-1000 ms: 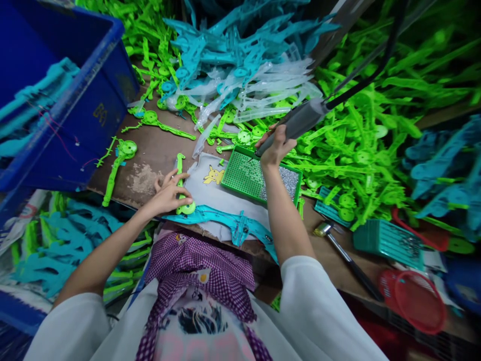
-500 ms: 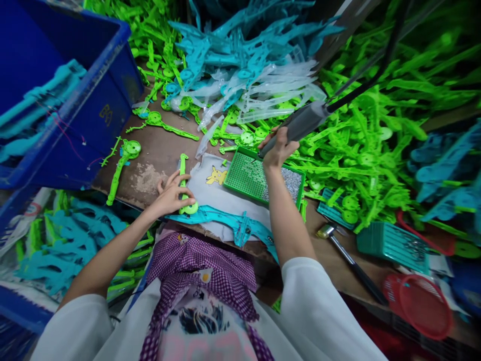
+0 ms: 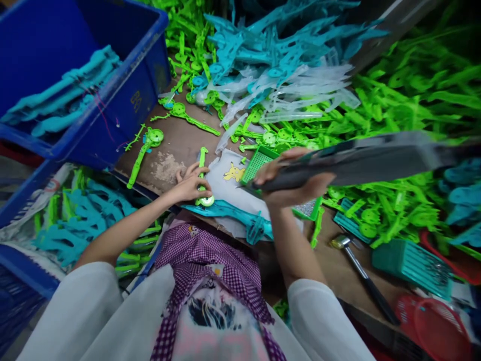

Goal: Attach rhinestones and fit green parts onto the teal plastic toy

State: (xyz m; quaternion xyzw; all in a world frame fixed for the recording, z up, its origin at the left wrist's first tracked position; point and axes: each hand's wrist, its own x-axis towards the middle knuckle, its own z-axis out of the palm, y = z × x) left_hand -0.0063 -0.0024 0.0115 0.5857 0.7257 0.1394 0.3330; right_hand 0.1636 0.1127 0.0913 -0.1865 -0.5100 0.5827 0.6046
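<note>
My left hand (image 3: 192, 188) has its fingers curled over a slim bright green plastic part (image 3: 203, 158) with a round end. That part stands across the left end of a long turquoise plastic piece (image 3: 231, 215), which lies along the table's front edge. My right hand (image 3: 293, 183) is wrapped round a grey electric screwdriver (image 3: 361, 163), held nearly level with its tip pointing left. The tool is blurred by motion. Below the right hand is a green perforated tray (image 3: 259, 163) holding small silvery pieces like screws, partly covered by hand and tool.
A blue crate (image 3: 146, 75) with turquoise pieces stands at the left. Heaps of green parts (image 3: 391, 190), turquoise parts (image 3: 259, 50) and clear plastic pieces (image 3: 296, 93) fill the back and right. A hammer (image 3: 363, 271), teal basket (image 3: 409, 265) and red basket (image 3: 439, 326) lie front right.
My right hand has brought the screwdriver down and left, from above the screw tray towards the green part, turning it level. My left hand stays on the green part. The whole view has shifted.
</note>
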